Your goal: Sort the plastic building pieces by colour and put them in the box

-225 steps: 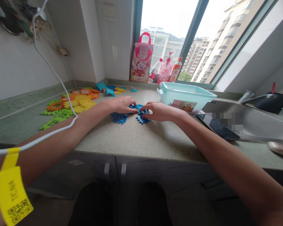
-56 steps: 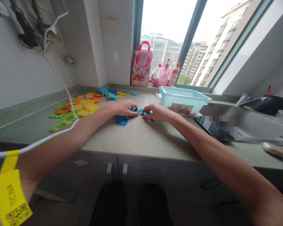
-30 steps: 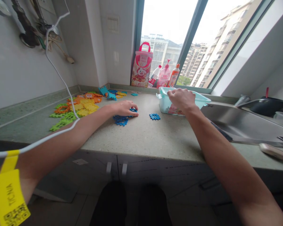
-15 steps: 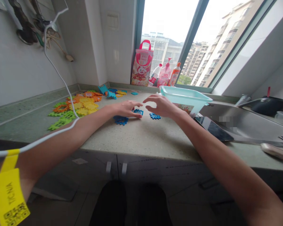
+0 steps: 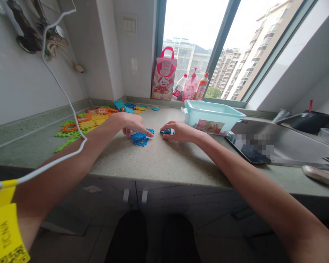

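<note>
My right hand [image 5: 179, 130] is closed, thumb and fingers pinching a small blue toothed plastic building piece [image 5: 167, 131] just above the counter. Over to the left, my left hand [image 5: 131, 123] hovers with thumb and fingers apart and nothing visibly held. Under and beside it lie blue interlocking pieces [image 5: 139, 139], one of them partly covered by its fingers. Behind my left forearm spread orange pieces [image 5: 95, 111], yellow pieces [image 5: 89, 124] and green pieces [image 5: 64, 134], partly hidden by that arm.
A light-blue plastic bin [image 5: 214, 109] stands right of my hands. Beyond it are a sink [image 5: 287, 146] and a dark tablet [image 5: 248, 149] at its edge. Bottles [image 5: 190, 87] and a pink bag [image 5: 164, 78] line the windowsill. A white cable [image 5: 63, 87] hangs across my left arm.
My right hand has lowered and closed on a blue piece, bringing it slightly left. My left hand has drawn back to the left, over the other blue pieces.
</note>
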{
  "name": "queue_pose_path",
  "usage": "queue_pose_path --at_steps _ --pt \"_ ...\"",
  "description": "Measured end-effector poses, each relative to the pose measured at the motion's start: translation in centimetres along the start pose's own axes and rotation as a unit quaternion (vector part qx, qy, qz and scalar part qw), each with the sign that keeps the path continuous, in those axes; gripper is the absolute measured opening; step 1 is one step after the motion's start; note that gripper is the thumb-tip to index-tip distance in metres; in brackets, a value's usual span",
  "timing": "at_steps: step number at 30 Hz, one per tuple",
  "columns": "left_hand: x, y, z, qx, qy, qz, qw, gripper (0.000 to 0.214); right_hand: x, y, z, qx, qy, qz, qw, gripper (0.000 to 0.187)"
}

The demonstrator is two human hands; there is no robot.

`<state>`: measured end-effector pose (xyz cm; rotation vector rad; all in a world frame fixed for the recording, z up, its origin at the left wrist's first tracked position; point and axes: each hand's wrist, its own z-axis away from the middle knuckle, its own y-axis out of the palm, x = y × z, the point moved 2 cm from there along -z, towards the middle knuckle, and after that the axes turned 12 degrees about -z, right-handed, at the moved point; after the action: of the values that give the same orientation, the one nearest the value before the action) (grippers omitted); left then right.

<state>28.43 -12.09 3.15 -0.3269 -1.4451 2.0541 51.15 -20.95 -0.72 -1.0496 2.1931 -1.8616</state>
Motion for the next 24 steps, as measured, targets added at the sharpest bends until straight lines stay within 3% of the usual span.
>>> queue_pose_path --at_steps 3,13,19,24 --pt "-1.0 0.5 0.0 0.014 0.028 0.027 0.999 0.083 -0.1 0.1 0.1 0.008 0.025 0.006 1.000 0.037" --pt "-3.2 0.6 -0.9 -0.169 0.108 -0.046 0.979 0.086 -0.8 -0.6 -0.1 0.007 0.053 0.033 0.998 0.023" --pt "-3.2 0.9 -1.4 -0.183 0.117 -0.038 0.975 0.089 -1.3 -0.6 0.1 -0.013 0.075 0.025 0.997 0.037" --pt "-3.1 1.2 -1.8 -0.195 0.140 -0.033 0.970 0.094 -1.1 -0.6 0.1 -0.013 0.055 0.041 0.998 0.037"
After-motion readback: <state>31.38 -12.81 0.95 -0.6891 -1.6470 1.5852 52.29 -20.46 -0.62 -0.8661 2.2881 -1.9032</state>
